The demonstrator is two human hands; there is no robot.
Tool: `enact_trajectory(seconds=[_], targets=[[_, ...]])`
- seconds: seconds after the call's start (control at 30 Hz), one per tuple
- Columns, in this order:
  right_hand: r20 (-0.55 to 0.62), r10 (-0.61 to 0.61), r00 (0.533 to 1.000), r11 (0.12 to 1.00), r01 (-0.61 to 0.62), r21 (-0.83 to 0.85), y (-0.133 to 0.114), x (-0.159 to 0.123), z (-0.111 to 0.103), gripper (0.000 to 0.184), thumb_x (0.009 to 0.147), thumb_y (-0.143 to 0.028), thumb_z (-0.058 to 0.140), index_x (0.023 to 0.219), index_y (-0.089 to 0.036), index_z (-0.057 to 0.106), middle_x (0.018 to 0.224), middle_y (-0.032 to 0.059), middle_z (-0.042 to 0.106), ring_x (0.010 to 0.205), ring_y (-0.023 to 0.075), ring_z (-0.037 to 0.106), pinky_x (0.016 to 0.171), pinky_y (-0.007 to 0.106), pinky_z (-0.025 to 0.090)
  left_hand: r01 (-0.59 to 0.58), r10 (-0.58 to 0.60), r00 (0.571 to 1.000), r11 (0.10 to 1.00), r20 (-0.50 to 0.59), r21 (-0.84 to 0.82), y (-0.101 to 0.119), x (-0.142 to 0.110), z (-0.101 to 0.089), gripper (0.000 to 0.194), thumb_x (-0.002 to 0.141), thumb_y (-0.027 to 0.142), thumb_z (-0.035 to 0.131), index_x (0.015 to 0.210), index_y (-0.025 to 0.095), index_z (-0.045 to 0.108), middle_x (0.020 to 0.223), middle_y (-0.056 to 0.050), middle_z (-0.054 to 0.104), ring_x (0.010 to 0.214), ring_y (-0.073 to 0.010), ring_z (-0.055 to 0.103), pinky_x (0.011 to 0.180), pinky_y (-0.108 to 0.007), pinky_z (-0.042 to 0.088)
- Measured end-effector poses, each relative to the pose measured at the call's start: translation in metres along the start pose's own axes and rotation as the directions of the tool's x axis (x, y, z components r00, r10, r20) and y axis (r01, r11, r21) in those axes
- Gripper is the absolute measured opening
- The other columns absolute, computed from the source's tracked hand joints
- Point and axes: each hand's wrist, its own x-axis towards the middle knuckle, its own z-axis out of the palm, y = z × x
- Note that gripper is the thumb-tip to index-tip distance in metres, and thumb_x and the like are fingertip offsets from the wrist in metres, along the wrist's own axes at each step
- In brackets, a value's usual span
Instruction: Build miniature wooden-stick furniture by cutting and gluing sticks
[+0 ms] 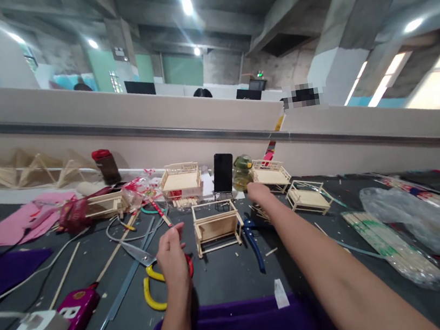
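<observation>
My left hand [171, 254] hovers over the mat with its fingers loosely bent and slightly apart; nothing shows between them. Beside it are yellow-and-red-handled scissors [154, 294] and a red-striped pen [160, 211], whose lower end is near my fingertips. A small wooden-stick frame model [216, 226] stands between my hands, tilted. My right hand [259, 193] reaches forward beside a green-capped jar [242, 171] and a small wooden bed-like model [272, 173]. Its fingers are hidden, so what they touch cannot be seen. Blue-handled pliers [253, 245] lie below that hand.
A black phone [223, 172] stands upright on a holder. Further wooden models [181, 180] [310, 197] stand at the back. Bagged sticks [395, 244] lie right. A magenta power strip [69, 328] with cables lies left. A low partition [185, 148] bounds the table's back.
</observation>
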Motion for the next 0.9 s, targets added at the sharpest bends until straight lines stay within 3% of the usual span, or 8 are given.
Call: enact_trajectory(seconds=[0.1, 0.2, 0.43, 0.57, 0.7, 0.8, 0.9], targets=[[0.081, 0.037, 0.996, 0.999, -0.034, -0.035, -0.005, 0.004, 0.023, 0.035, 0.092, -0.034, 0.058, 0.122, -0.016, 0.056, 0.122, 0.0095, 0.058, 0.102, 0.0221, 0.061, 0.085, 0.043, 0.053, 0.022, -0.022, 1.000, 1.000, 0.001, -0.021, 0.004, -0.002, 0.000, 0.042, 0.081, 0.052, 0.052, 0.096, 0.016, 0.070, 0.107, -0.009, 0.066, 0.097, -0.0236, 0.060, 0.066, -0.029, 0.046], [0.091, 0.052, 0.994, 0.998, -0.049, -0.036, -0.008, 0.004, 0.036, 0.034, 0.092, -0.034, 0.058, 0.122, -0.016, 0.056, 0.122, 0.0097, 0.058, 0.102, 0.0221, 0.061, 0.085, 0.042, 0.053, 0.048, -0.049, 0.999, 0.998, -0.006, -0.035, 0.008, -0.003, 0.001, 0.042, 0.079, 0.051, 0.053, 0.094, 0.016, 0.070, 0.104, -0.009, 0.067, 0.097, -0.0242, 0.060, 0.067, -0.030, 0.046], [0.060, 0.058, 0.997, 0.998, -0.060, 0.033, -0.011, -0.004, 0.036, 0.035, 0.092, -0.034, 0.059, 0.122, -0.016, 0.056, 0.122, 0.0097, 0.058, 0.102, 0.0222, 0.061, 0.085, 0.042, 0.053, 0.099, -0.100, 0.995, 0.990, -0.007, -0.100, 0.011, -0.002, 0.001, 0.041, 0.075, 0.053, 0.056, 0.090, 0.018, 0.070, 0.103, -0.007, 0.067, 0.096, -0.0239, 0.059, 0.066, -0.029, 0.045], [0.029, 0.052, 0.998, 0.986, -0.056, 0.157, -0.011, -0.009, 0.017, 0.035, 0.092, -0.033, 0.059, 0.121, -0.016, 0.056, 0.122, 0.0103, 0.058, 0.103, 0.0222, 0.061, 0.086, 0.042, 0.053, 0.107, -0.107, 0.994, 0.988, 0.000, -0.109, 0.008, 0.000, 0.001, 0.042, 0.075, 0.054, 0.057, 0.090, 0.017, 0.069, 0.103, -0.008, 0.067, 0.097, -0.0240, 0.059, 0.066, -0.030, 0.045], [-0.023, 0.042, 0.999, 0.932, -0.031, 0.360, -0.004, -0.013, -0.029, 0.032, 0.092, -0.034, 0.059, 0.120, -0.017, 0.057, 0.119, 0.0085, 0.060, 0.100, 0.0212, 0.062, 0.084, 0.041, 0.053, 0.077, -0.079, 0.997, 0.991, -0.018, -0.109, 0.010, -0.001, 0.001, 0.042, 0.075, 0.054, 0.056, 0.091, 0.017, 0.069, 0.103, -0.008, 0.068, 0.096, -0.0244, 0.060, 0.066, -0.030, 0.045], [-0.076, 0.005, 0.997, 0.840, 0.037, 0.541, 0.006, -0.035, -0.057, 0.021, 0.086, -0.030, 0.059, 0.084, -0.011, 0.067, 0.075, 0.0089, 0.069, 0.073, 0.0213, 0.068, 0.062, 0.030, 0.053, 0.041, -0.043, 0.999, 0.994, -0.019, -0.097, 0.014, -0.003, 0.001, 0.040, 0.075, 0.053, 0.059, 0.091, 0.018, 0.069, 0.102, -0.007, 0.068, 0.095, -0.0237, 0.060, 0.066, -0.029, 0.045], [-0.144, -0.037, 0.989, 0.700, 0.129, 0.703, 0.011, -0.076, -0.057, 0.019, 0.089, -0.030, 0.046, 0.092, -0.018, 0.060, 0.077, 0.0036, 0.069, 0.068, 0.0141, 0.066, 0.051, 0.021, 0.048, 0.022, -0.021, 1.000, 0.996, 0.015, -0.086, 0.016, -0.006, 0.001, 0.036, 0.071, 0.048, 0.065, 0.089, 0.018, 0.069, 0.090, -0.005, 0.069, 0.084, -0.0214, 0.060, 0.065, -0.028, 0.043]])
